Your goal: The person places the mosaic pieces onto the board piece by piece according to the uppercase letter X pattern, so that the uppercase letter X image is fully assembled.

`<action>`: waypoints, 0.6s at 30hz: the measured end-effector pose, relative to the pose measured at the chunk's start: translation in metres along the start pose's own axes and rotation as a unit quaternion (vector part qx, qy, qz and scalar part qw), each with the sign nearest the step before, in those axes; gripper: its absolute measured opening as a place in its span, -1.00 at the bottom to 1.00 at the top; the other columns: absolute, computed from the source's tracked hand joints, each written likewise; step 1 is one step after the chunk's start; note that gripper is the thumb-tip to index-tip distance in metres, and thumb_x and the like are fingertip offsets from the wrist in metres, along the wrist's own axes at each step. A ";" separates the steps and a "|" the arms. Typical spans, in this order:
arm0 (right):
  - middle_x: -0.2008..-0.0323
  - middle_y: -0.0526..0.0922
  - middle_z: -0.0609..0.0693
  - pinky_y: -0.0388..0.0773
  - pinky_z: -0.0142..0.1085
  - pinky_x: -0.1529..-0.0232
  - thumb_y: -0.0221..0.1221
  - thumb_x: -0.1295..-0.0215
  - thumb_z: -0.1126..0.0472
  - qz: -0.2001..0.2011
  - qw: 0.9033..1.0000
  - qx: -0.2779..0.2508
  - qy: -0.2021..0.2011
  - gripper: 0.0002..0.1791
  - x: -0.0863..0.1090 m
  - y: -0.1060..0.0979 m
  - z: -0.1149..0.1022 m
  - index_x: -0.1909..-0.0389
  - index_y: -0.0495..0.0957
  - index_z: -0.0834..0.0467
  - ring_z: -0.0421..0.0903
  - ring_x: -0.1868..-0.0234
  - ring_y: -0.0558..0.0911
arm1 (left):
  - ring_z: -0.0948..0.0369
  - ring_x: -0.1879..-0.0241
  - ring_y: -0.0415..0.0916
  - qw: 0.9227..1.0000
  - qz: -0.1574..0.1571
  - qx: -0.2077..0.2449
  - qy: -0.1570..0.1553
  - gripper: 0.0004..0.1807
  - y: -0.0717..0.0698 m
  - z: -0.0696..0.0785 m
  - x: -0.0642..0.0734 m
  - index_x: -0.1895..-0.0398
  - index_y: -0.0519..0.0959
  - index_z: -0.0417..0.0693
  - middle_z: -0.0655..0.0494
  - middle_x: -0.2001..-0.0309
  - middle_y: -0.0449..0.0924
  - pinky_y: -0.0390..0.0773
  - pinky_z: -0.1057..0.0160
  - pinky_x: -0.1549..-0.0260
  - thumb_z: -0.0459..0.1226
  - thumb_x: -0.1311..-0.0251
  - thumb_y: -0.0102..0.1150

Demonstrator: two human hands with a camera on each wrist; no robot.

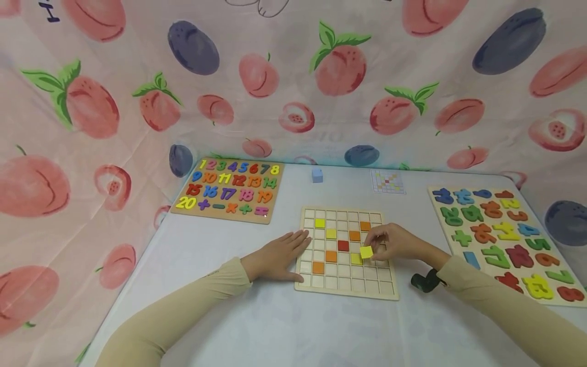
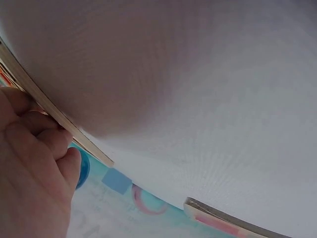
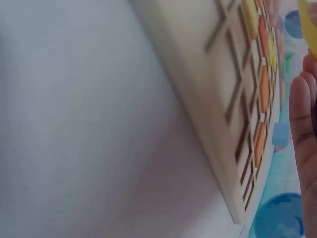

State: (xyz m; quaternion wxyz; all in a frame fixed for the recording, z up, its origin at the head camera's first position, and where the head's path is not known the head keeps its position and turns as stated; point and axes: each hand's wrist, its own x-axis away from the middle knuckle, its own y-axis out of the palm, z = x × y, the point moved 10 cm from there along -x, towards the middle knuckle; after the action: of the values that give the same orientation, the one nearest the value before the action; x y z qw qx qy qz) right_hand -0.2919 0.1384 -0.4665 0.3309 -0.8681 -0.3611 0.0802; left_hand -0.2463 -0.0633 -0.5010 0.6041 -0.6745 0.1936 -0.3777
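A square wooden grid board [image 1: 372, 289] lies on the table between the two hands. Yellow, orange and red squares fill some of its cells, among them a red square [image 1: 343, 245] near the middle. My right hand [image 1: 393, 242] is over the board's right side and pinches a yellow square tile [image 1: 366, 252] between thumb and fingers. That tile, cut off by the frame edge, also shows in the right wrist view [image 3: 308, 29]. My left hand [image 1: 278, 257] rests with its fingers extended on the board's left edge; in the left wrist view its fingers [image 2: 54, 141] overlap the rim.
A number puzzle board [image 1: 270, 211] lies back left and another [image 1: 440, 214] at the right. Behind the grid board stand a small blue cube [image 1: 317, 176] and a printed grid card [image 1: 388, 182]. A black object [image 1: 425, 281] sits by the right wrist.
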 end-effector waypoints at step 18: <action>0.48 0.59 -0.14 0.45 -0.47 0.46 0.46 0.14 0.10 -0.050 0.999 0.011 -0.005 -0.74 0.013 0.025 0.014 0.39 0.62 -0.01 -0.27 0.47 0.47 | 0.11 -0.52 -0.29 1.000 0.004 0.007 0.002 0.07 -0.003 0.002 0.001 -0.49 -0.17 -0.12 -0.02 -0.52 -0.24 -0.12 0.17 -0.47 0.37 -0.13 -0.15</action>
State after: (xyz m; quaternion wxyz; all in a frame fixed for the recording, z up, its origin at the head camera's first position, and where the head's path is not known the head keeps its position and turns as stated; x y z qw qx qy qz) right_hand -0.2734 0.1415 -0.4923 0.3426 -0.8447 -0.4049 0.0721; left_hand -0.2445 -0.0623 -0.4975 0.6099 -0.6688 0.1949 -0.3778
